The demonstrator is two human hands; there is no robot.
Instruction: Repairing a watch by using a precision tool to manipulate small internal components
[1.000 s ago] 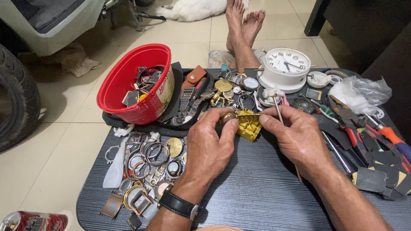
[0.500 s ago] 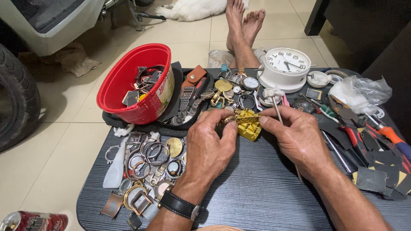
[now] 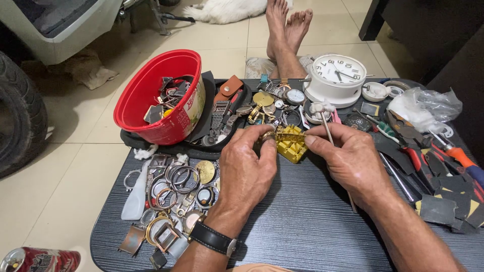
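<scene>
The left hand (image 3: 247, 166) is closed around a small gold-coloured watch part (image 3: 266, 136), pinched at the fingertips against the near-left edge of a yellow block-shaped holder (image 3: 290, 143). The right hand (image 3: 348, 161) grips a thin rod-like tool (image 3: 327, 133), its fingertips pressed to the holder's right side; the tool's shaft runs up past the knuckles and reappears below the palm. The holder sits on the dark table (image 3: 302, 226) directly between the two hands, touching both. A black-strapped wristwatch (image 3: 214, 239) is worn on the left wrist. To the left of the left hand lies a heap of watch cases and metal rings (image 3: 174, 194). Beyond that hand stands a red oval tub (image 3: 151, 100) holding metal parts, resting on a black tray (image 3: 212, 136) with watch straps. Beyond the right hand stands a white alarm clock (image 3: 337, 78). To the right of the right hand lie pliers with red handles (image 3: 416, 158) and dark flat sheets (image 3: 448, 201). A red can (image 3: 40, 259) lies on the floor, well apart to the left.
</scene>
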